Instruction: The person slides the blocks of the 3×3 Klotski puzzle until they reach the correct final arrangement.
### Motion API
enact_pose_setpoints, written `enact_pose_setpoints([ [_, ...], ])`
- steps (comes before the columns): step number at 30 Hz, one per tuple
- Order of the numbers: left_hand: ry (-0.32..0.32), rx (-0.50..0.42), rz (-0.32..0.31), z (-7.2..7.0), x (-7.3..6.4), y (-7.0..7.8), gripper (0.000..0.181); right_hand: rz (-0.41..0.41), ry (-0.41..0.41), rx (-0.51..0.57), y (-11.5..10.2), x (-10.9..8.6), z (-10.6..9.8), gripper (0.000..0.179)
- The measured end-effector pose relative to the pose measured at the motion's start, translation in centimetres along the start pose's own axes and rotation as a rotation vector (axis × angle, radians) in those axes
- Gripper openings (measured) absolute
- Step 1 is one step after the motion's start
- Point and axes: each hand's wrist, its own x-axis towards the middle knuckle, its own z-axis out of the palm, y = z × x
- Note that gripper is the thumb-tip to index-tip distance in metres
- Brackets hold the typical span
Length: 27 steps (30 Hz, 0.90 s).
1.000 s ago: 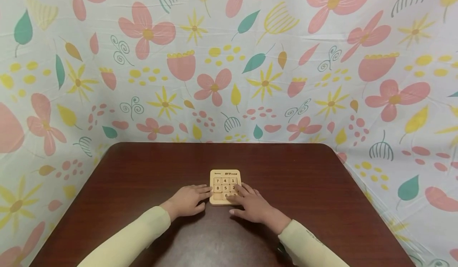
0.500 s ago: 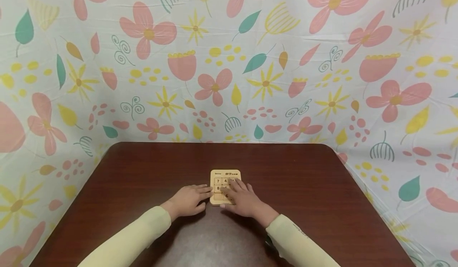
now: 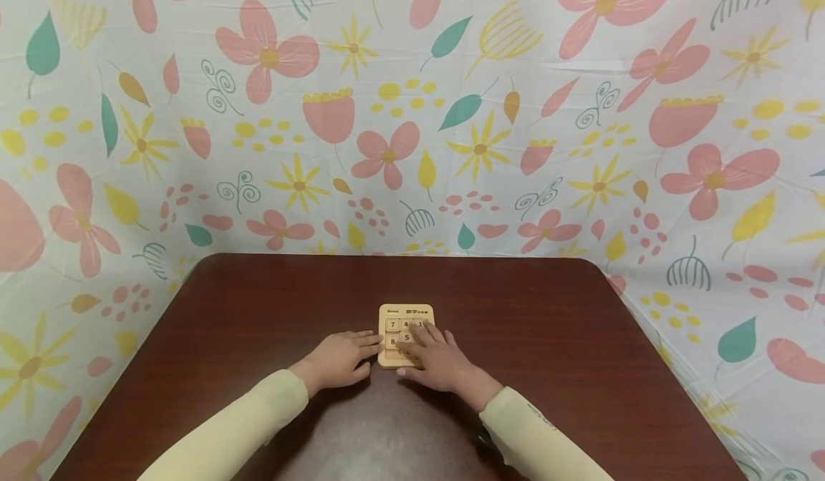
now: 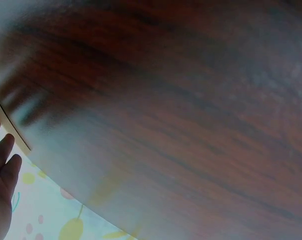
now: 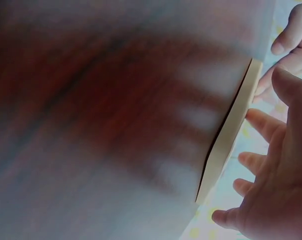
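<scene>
A pale wooden number slide puzzle lies flat on the table in the head view. Tiles 7, 4, 1, 8 and 5 show at least partly; fingers cover the lower right ones. My left hand rests on the table, its extended fingertips at the puzzle's left edge. Over the right half spreads my right hand, fingers nearly straight, one fingertip at the 8 tile. In the right wrist view the puzzle's side appears edge-on below those fingers. The left wrist view catches only part of the left hand.
The dark reddish-brown table has rounded far corners. A white curtain printed with flowers and leaves hangs behind it and along both sides.
My right hand has moved left over the puzzle, then stayed there. The 8 tile has slid slightly toward me, into the gap below it. My left hand keeps its place.
</scene>
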Motion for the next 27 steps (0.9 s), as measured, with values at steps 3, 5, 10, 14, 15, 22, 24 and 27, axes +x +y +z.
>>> enact_pose_setpoints([
  [3, -0.001, -0.007, -0.004, 0.0, -0.1, 0.0, 0.046, -0.015, 0.0, -0.005, 0.0, -0.2, 0.0, 0.059],
  [5, -0.003, -0.006, -0.003, 0.0, -0.1, 0.0, 0.046, -0.024, 0.003, -0.008, 0.1, -0.3, 0.0, 0.058],
  [10, -0.007, -0.002, 0.004, 0.1, 0.0, 0.0, 0.047, -0.035, 0.008, -0.001, 0.3, -0.7, 0.2, 0.057],
  [14, -0.007, -0.014, 0.001, 0.2, -0.1, -0.1, 0.047, -0.043, 0.005, 0.003, 0.4, -0.8, 0.3, 0.057],
  [15, -0.007, -0.013, 0.001, 0.2, -0.1, -0.1, 0.048, -0.046, 0.005, 0.002, 0.4, -0.9, 0.3, 0.057],
  [22, -0.008, -0.011, 0.001, 0.2, -0.1, -0.1, 0.048, -0.054, -0.001, 0.002, 0.3, -1.1, 0.3, 0.057],
  [24, -0.008, -0.012, -0.001, 0.2, -0.1, -0.1, 0.049, -0.055, -0.002, 0.001, 0.3, -1.2, 0.3, 0.056],
  [27, -0.001, -0.01, 0.004, 0.2, -0.1, -0.1, 0.048, -0.058, -0.003, 0.002, 0.4, -1.3, 0.4, 0.056],
])
